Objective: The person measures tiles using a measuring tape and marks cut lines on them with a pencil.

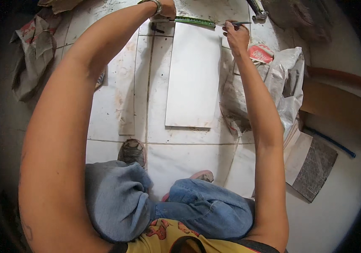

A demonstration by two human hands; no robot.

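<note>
A: State the tape's position.
B: The green measuring tape [195,20] runs along the far edge of the white panel [193,80].
A: Finger state?
B: Left hand [167,9], beyond the panel's far-left corner: fingers curled at the tape's end; grip unconfirmed. Right hand [237,37], beside its far-right corner: fingers closed on a slim dark rod [242,22].

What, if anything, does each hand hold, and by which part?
Right hand: a pen or pencil, near its left end. Left hand: at the left end of the green measuring tape; grip cannot be told.
</note>
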